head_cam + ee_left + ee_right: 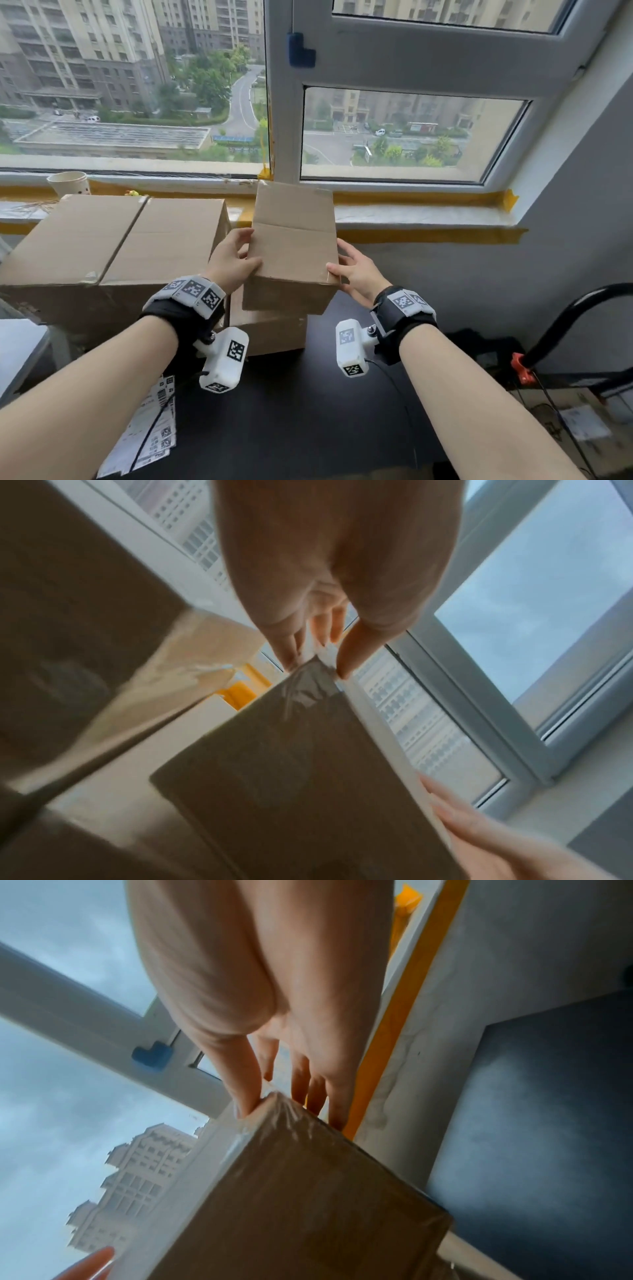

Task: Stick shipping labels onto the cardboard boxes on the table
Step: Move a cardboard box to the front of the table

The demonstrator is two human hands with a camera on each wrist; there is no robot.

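Both hands, left (233,260) and right (356,270), thumbs-and-fingers clamped on small box (294,240) between them.

- My head camera looks forward and down from above my forearms, over the black table (308,428) toward the window (411,133).
- My left wrist camera sits close under my palm, tilted up along my fingers (291,647).
- My right wrist camera mirrors it.
- All three views share the small cardboard box (294,240).
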